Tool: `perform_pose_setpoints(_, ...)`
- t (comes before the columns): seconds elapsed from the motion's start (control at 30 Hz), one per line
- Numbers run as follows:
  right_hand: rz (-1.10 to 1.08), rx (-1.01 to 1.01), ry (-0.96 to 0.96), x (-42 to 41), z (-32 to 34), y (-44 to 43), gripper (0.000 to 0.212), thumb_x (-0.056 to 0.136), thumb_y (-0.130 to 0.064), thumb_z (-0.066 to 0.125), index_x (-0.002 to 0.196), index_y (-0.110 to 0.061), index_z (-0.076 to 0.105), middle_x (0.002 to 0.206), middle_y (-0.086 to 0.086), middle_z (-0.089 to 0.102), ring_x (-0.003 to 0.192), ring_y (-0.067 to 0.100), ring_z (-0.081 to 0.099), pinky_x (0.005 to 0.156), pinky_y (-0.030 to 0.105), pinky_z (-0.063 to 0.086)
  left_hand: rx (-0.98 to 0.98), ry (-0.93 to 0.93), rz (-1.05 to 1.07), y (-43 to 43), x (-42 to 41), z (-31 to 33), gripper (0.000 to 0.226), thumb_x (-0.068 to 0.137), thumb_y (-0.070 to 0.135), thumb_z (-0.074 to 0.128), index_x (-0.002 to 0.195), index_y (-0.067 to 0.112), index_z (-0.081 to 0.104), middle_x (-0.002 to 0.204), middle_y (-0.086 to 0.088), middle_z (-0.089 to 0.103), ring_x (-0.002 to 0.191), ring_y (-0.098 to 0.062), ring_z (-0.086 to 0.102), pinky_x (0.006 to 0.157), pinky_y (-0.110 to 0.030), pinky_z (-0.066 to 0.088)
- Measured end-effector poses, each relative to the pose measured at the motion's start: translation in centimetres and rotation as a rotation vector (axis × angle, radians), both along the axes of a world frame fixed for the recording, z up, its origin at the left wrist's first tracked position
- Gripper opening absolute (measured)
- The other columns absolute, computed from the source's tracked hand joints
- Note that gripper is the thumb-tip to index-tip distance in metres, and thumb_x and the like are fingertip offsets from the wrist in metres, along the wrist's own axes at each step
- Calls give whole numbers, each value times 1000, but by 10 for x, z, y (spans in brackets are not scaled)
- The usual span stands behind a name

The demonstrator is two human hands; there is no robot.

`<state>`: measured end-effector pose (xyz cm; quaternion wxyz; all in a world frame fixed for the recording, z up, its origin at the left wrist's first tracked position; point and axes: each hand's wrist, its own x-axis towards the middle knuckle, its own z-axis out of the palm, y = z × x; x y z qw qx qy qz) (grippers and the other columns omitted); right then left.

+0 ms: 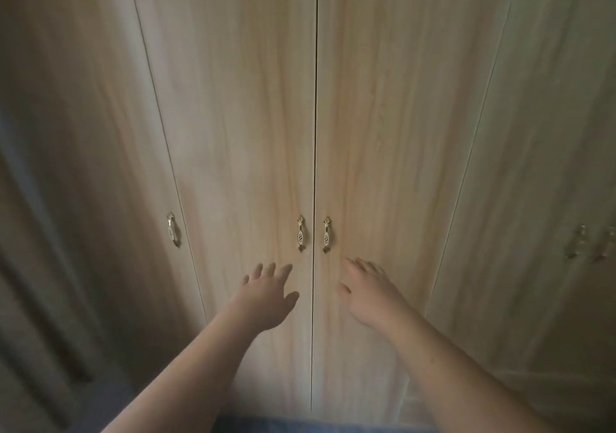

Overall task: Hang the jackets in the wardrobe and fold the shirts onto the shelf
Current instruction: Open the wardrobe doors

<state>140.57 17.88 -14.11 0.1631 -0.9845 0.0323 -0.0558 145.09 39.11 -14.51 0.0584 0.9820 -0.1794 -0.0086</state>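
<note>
Wooden wardrobe doors (233, 132) shut; left hand (266, 296) and right hand (370, 296) near handles (300, 233), each grip wide, empty. All steps outstanding.

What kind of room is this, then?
Probably a bedroom at home. Tall, shut, light wood-grain wardrobe doors with small ornate brass handles fill the view; the left hand and right hand reach open toward them.

Both centre wardrobe doors, the left door (233, 132) and the right door (400, 132), are closed and meet at a thin seam (315, 132), blocking the interior. The left handle (300, 233) and right handle (326, 235) project just beside the seam. The path from the left hand (266, 294) and right hand (370, 296) up to the handles is open door face.
</note>
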Motion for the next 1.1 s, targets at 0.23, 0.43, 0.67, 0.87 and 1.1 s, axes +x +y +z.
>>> perform_pose_setpoints(0.23,-186,256,-33,133,-22,13,45,96,-25,53,139,-14,46,135,10,54,126,29,51,95,32,41,-96,3,-51,0,135,-23,63,101,47,38,157,26,17,163,-1,22,152,-28,14,121,-46,21)
perform_pose_setpoints(0.43,-379,597,-121,222,-54,12,28,92,-15,59,118,-9,53,103,7,62,99,30,63,72,26,38,-236,82,-36,7,171,-51,62,100,43,42,156,27,19,161,4,27,151,-25,19,119,-45,27)
perform_pose_setpoints(0.67,-387,682,-173,259,-84,30,37,87,-3,55,123,-6,49,110,12,61,100,29,61,80,25,39,-192,187,-53,26,184,-74,65,101,39,42,157,28,13,164,1,22,151,-24,17,120,-46,28)
perform_pose_setpoints(0.87,-301,512,-130,199,-93,19,41,90,-11,58,130,-14,48,112,3,62,102,23,62,79,21,37,-235,220,-162,-6,182,-83,68,100,37,45,158,28,11,164,-1,21,151,-24,19,119,-47,30)
perform_pose_setpoints(1.1,-294,548,-93,60,-89,11,52,93,-22,62,137,-26,34,113,-16,53,103,8,59,89,24,44,-221,245,-258,-53,132,-77,68,99,38,48,157,29,12,164,0,22,150,-25,22,119,-47,31)
